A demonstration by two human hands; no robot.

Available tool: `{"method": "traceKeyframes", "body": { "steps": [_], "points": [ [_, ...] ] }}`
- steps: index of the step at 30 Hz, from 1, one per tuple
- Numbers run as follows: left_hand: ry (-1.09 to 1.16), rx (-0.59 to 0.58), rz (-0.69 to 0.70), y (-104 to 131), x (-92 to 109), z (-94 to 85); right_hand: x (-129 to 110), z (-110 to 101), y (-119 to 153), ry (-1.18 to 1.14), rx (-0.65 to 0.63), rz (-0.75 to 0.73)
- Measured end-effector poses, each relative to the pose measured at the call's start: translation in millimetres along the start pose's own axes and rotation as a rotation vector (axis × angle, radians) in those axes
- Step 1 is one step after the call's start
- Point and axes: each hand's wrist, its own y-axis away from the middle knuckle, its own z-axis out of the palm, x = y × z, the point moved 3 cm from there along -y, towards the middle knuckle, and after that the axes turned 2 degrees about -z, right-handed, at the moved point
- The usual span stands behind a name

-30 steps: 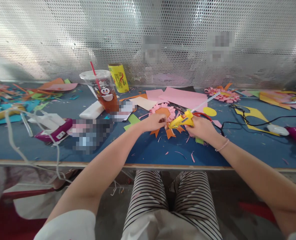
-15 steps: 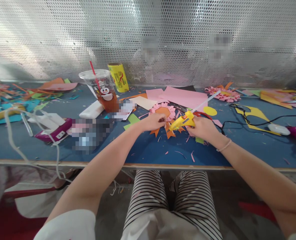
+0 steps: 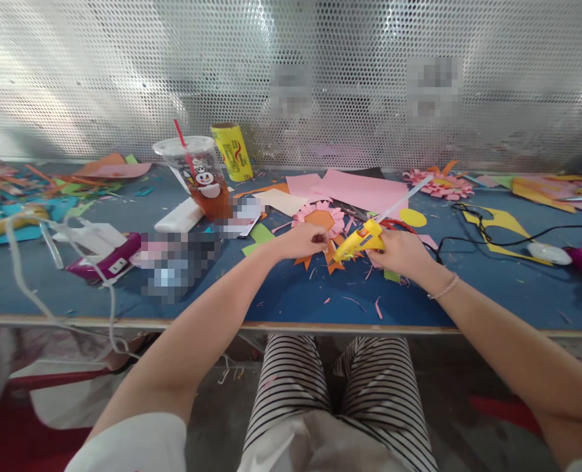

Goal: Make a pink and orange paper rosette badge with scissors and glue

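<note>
Blue counter (image 3: 291,303) carries a pink-and-orange paper rosette (image 3: 319,219), directly before us. Our left grip (image 3: 303,240) lies over its lower edge, fingers curled; we cannot tell whether it holds anything. Our right grip (image 3: 400,252) is wrapped around a yellow glue gun (image 3: 362,240), clear glue stick (image 3: 404,200) protruding behind.

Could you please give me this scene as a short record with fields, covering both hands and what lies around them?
Right hand: holds a yellow plastic glue gun, front end angled down and left
Left hand: at a round pink-and-orange paper rosette; exact grip unclear
Surface: flat blue tabletop
Beyond left hand: clear plastic cup of reddish-brown drink; yellow cylindrical tube
Beyond right hand: second pink paper rosette; flat yellow paper disc
Behind: grey perforated metal panel
</note>
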Motion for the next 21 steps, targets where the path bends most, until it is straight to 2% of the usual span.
{"method": "traceKeyframes", "body": {
  "steps": [5,15,21],
  "points": [
    [0.013,0.003,0.0,1.8,4.2,-0.5,-0.2,-1.5,0.6,0.008,-0.005,0.001],
    [0.035,-0.067,-0.053,5.1,10.4,0.5,-0.3,-5.7,1.1,-0.008,0.015,0.029],
    [0.06,-0.094,-0.016,4.2,7.3,5.0,10.3,-8.5,0.3,-0.035,0.042,0.11]
  ]
}}
